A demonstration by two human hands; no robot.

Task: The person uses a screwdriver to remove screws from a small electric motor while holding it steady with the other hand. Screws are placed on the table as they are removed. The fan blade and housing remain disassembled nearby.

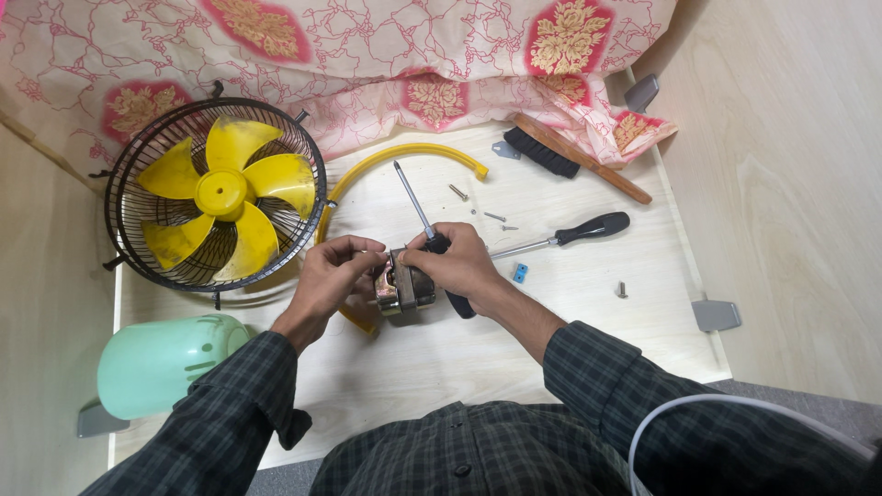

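A small metal fan motor (404,289) sits between both my hands at the middle of the wooden board (570,321). My left hand (333,274) grips its left side. My right hand (459,262) rests on the motor's top and also holds a black-handled screwdriver (415,204), whose shaft points up and away to the left. A yellow fan blade (225,195) lies inside a black wire guard (129,165) at the left. A yellow ring piece (404,153) curves behind my hands.
A second black-handled screwdriver (574,233) lies right of my hands. Loose screws (457,192), a small blue part (521,272) and another screw (622,290) are scattered on the board. A brush (570,158) lies at the back, a green plastic housing (161,363) at front left, patterned cloth (386,46) behind.
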